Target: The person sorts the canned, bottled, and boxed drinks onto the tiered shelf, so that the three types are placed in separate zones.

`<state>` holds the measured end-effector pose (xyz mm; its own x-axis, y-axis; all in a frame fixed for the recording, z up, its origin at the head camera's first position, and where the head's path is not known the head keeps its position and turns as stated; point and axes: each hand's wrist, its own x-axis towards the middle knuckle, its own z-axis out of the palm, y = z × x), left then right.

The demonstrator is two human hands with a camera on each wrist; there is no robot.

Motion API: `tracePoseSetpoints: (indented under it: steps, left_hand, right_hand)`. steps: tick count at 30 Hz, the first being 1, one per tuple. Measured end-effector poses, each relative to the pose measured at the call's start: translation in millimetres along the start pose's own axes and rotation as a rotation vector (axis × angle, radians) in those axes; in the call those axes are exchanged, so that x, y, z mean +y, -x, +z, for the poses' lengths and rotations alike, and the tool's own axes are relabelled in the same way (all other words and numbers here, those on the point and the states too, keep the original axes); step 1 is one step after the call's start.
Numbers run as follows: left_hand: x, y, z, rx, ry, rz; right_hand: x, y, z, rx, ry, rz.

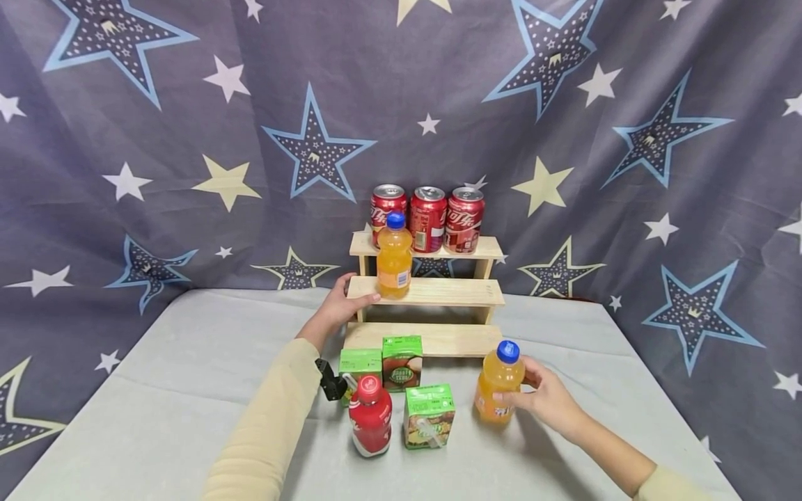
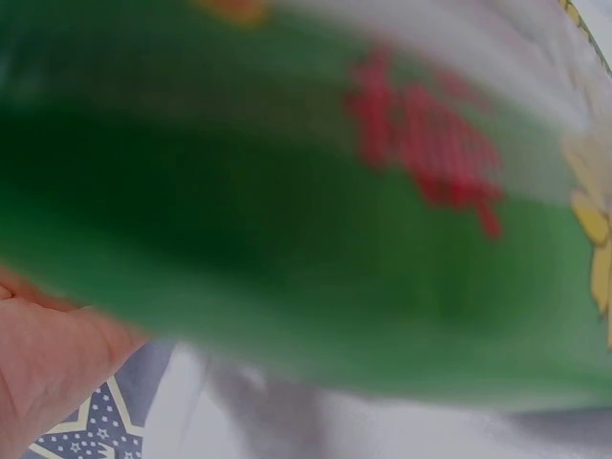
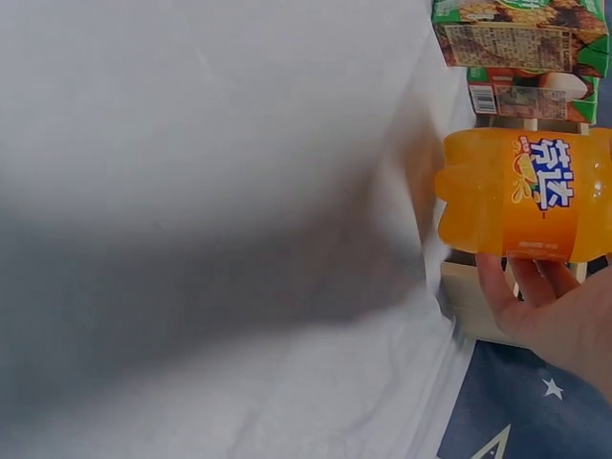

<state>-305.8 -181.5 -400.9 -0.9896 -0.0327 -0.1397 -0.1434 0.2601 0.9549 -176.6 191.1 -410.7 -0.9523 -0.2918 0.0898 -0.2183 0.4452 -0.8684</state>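
My right hand [image 1: 551, 400] grips an orange soda bottle [image 1: 499, 386] with a blue cap, thumb in front and fingers behind. The right wrist view has the same bottle [image 3: 516, 196] label-side on, with the fingertips along its side. At the left end of a three-step wooden shelf [image 1: 451, 292], my left hand [image 1: 341, 304] holds the middle board, thumb along its front edge. Just right of that thumb, a second orange soda bottle [image 1: 395, 257] stands on the middle step. A blurred green juice box [image 2: 239, 220] fills most of the left wrist view.
Three red cola cans [image 1: 429, 219] line the top step. In front of the shelf stand green-topped juice boxes [image 1: 402, 365], one nearer box [image 1: 429, 417] and a red bottle [image 1: 371, 421]. A star-patterned curtain [image 1: 432, 90] hangs behind the cloth-covered table [image 1: 188, 403].
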Motion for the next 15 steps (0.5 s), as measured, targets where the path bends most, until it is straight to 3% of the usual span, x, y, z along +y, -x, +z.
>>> tracePoseSetpoints:
  steps: [15]
  left_hand:
    - [-0.5, -0.4, 0.7, 0.004, 0.0, -0.015]
  right_hand:
    - [-23, -12.0, -12, 0.071, 0.027, 0.016]
